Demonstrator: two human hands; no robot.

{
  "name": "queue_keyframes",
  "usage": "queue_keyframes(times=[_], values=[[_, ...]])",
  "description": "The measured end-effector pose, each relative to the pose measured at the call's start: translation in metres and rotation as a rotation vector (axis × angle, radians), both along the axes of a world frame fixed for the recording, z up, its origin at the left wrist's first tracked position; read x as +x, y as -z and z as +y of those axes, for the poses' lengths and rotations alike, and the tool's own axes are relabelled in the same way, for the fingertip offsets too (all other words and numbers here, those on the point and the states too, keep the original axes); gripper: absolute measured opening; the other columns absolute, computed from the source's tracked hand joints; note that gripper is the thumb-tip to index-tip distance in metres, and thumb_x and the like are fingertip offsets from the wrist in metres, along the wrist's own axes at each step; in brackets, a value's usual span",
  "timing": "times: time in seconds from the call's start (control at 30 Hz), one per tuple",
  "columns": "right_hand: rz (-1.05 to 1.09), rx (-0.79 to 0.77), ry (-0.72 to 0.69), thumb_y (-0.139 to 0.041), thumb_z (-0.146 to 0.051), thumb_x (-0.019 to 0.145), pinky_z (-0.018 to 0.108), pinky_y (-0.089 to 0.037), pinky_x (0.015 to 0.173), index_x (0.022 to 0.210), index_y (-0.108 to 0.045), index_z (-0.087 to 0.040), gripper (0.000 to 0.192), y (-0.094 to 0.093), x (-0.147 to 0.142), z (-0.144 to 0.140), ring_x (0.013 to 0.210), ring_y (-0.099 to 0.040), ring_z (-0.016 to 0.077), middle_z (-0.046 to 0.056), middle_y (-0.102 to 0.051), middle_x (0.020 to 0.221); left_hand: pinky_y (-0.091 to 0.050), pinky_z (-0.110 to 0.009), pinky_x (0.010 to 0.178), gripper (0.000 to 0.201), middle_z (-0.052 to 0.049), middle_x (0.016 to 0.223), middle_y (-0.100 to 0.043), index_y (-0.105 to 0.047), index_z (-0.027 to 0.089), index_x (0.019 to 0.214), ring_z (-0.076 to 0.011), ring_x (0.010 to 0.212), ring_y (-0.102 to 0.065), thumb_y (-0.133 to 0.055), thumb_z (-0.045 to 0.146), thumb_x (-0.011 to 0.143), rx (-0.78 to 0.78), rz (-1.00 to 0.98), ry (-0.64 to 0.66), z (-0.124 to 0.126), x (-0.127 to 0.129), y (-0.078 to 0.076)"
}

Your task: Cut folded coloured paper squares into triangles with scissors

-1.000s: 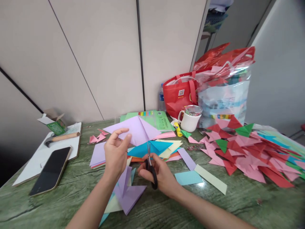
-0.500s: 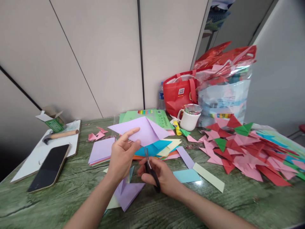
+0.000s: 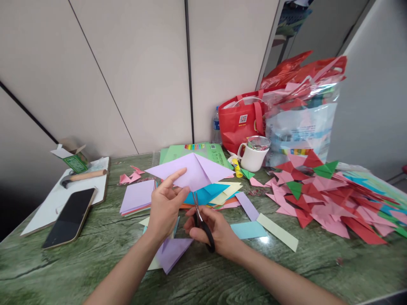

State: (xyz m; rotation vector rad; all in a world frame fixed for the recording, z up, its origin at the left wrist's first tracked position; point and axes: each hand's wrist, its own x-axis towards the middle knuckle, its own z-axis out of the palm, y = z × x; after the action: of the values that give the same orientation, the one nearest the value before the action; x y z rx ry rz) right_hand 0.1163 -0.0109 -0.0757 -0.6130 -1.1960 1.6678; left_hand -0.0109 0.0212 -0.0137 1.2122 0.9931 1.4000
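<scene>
Scissors (image 3: 201, 220) gripped in my right hand (image 3: 216, 233) meet the folded lilac sheet (image 3: 193, 171) my left hand (image 3: 165, 207) pinches; I'd keep it taut, blades square to the fold.

- You sit at a craft corner in what looks like an office: plain beige wall panels (image 3: 133, 72) with dark seams rise straight behind the desk (image 3: 286, 271), which has a green, wood-grain top.
- Coloured paper sheets (image 3: 137, 197), cut strips (image 3: 277, 231) and a heap of folded red, pink and green triangles (image 3: 321, 199) cover the desk in front of you.
- A glue stick (image 3: 235, 167), a white mug (image 3: 252, 157), a phone (image 3: 70, 217) and a small hammer (image 3: 83, 176) on a board lie about.
- A red tote bag (image 3: 243, 123) and a clear plastic bag (image 3: 302, 123) stuffed with more paper pieces stand at the back.
</scene>
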Motion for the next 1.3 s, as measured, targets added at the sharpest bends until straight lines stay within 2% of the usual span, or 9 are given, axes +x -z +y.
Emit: queue_keyframes(times=[0.13,0.27,0.4,0.57,0.9,1.3], values=[[-0.019,0.009,0.009,-0.073,-0.028,0.068,0.024,-0.043,0.065,0.091,-0.058,-0.018,0.029,-0.0032,0.001,0.0002,0.069,-0.056,0.0131,0.0,-0.062,0.076,-0.03,-0.017,0.043,0.047,0.008,0.049,-0.044,-0.061,0.016,0.113,-0.0047,0.045,-0.037,-0.069,0.017,0.066,-0.058,-0.053,-0.011,-0.0018,0.0034,-0.0013],[-0.031,0.015,0.019,-0.074,-0.032,0.067,0.024,-0.042,0.063,0.09,-0.058,-0.017,0.031,-0.005,0.0015,0.0007,0.067,-0.054,0.0129,-0.001,-0.06,0.074,-0.035,-0.017,0.043,0.051,0.007,0.05,-0.049,-0.061,0.016,0.113,-0.0055,0.046,-0.042,-0.071,0.016,0.063,-0.103,-0.082,0.001,-0.0028,0.0061,-0.0015],[-0.052,0.025,0.039,-0.075,-0.036,0.065,0.025,-0.041,0.061,0.089,-0.056,-0.017,0.036,-0.0062,0.0016,0.0018,0.066,-0.052,0.013,-0.001,-0.059,0.073,-0.037,-0.017,0.045,0.053,0.006,0.051,-0.051,-0.06,0.016,0.114,-0.0055,0.048,-0.045,-0.071,0.015,0.063,-0.107,-0.093,0.029,-0.0047,0.0074,-0.0031],[-0.046,0.023,0.015,-0.075,-0.038,0.065,0.025,-0.04,0.061,0.09,-0.055,-0.016,0.039,-0.0072,0.0022,0.0024,0.066,-0.051,0.0129,0.0,-0.058,0.073,-0.036,-0.015,0.042,0.049,0.007,0.049,-0.049,-0.062,0.014,0.11,-0.0038,0.045,-0.041,-0.071,0.014,0.063,-0.122,-0.115,-0.003,-0.0072,0.0078,-0.0061],[-0.065,0.044,0.037,-0.074,-0.04,0.065,0.026,-0.042,0.063,0.089,-0.056,-0.017,0.039,-0.0099,0.0037,0.0032,0.068,-0.052,0.0143,0.001,-0.059,0.073,-0.04,-0.018,0.044,0.055,0.006,0.048,-0.053,-0.058,0.013,0.117,-0.0057,0.043,-0.047,-0.071,0.014,0.063,-0.121,-0.07,0.022,-0.0071,0.0076,-0.0052],[-0.061,0.017,0.035,-0.075,-0.036,0.065,0.026,-0.042,0.064,0.091,-0.056,-0.015,0.038,-0.0094,0.0043,0.0037,0.069,-0.052,0.0135,0.001,-0.059,0.074,-0.043,-0.019,0.047,0.055,0.004,0.052,-0.056,-0.059,0.013,0.116,-0.0064,0.047,-0.05,-0.072,0.014,0.062,-0.143,-0.072,0.047,-0.0064,0.0065,-0.0061]])
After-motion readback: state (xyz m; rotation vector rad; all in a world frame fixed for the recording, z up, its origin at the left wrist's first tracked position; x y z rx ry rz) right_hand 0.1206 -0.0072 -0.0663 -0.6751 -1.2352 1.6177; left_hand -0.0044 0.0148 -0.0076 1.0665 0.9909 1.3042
